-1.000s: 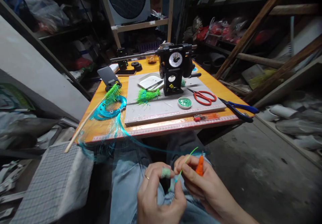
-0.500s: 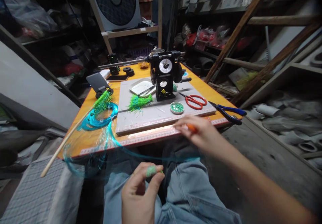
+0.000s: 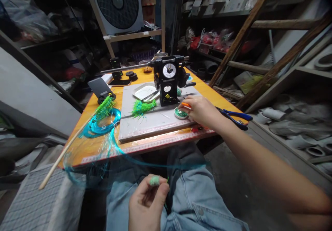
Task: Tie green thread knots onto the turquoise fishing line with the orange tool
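Observation:
Low over my lap, my left hand (image 3: 149,203) pinches a thin green strand (image 3: 167,180) between thumb and index finger. Pale green tape (image 3: 154,180) wraps that index finger. My right hand (image 3: 204,110) reaches over the board, its fingertips down at a small white dish of green beads (image 3: 181,112). An orange stick-like tool (image 3: 186,104) is held in it; its tip is hidden, and I cannot make out its kind. Left of the dish lies a tuft of bright green and blue bristles (image 3: 142,107). Behind it stands a black winding machine (image 3: 169,82) with a dial.
Coiled blue filament (image 3: 100,129) lies at the left, with strands trailing across my lap. A wooden stick (image 3: 64,151) with green bristles overhangs the table edge. Blue-handled pliers (image 3: 234,117) lie at the right. A white tray (image 3: 145,90) rests on the grey board (image 3: 129,129).
My right hand has moved forward from the table's front edge to the bead dish, with the orange tool. It now covers the red scissors. My left hand has hardly moved.

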`<act>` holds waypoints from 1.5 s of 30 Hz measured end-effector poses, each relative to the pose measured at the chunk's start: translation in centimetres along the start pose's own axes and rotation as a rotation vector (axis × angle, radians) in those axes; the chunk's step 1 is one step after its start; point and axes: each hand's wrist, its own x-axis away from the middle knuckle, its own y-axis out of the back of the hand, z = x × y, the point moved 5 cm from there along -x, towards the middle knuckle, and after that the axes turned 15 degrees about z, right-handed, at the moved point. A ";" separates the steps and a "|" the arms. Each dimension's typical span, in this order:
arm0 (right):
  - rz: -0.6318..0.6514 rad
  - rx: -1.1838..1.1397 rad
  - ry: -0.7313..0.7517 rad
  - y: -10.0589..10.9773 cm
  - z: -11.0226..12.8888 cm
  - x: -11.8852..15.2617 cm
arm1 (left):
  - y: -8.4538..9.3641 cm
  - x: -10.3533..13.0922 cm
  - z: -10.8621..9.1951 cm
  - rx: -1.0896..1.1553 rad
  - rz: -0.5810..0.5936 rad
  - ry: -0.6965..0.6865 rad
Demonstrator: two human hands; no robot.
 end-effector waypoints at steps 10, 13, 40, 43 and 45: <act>0.285 -1.269 -0.096 -8.1 6.9 10.7 | -1.3 0.7 1.2 0.145 0.262 -0.041; 0.283 -1.479 -0.153 -9.8 7.4 12.1 | -2.1 1.3 1.1 0.145 0.314 -0.044; 0.297 -1.544 -0.166 -9.9 8.0 13.0 | -2.8 2.3 -0.2 0.065 0.314 0.018; 0.309 -1.519 -0.183 -9.8 8.1 13.0 | -2.8 2.3 -0.2 0.073 0.307 0.017; 0.318 -1.508 -0.195 -9.7 8.2 13.1 | -2.7 2.3 -0.1 0.086 0.300 0.010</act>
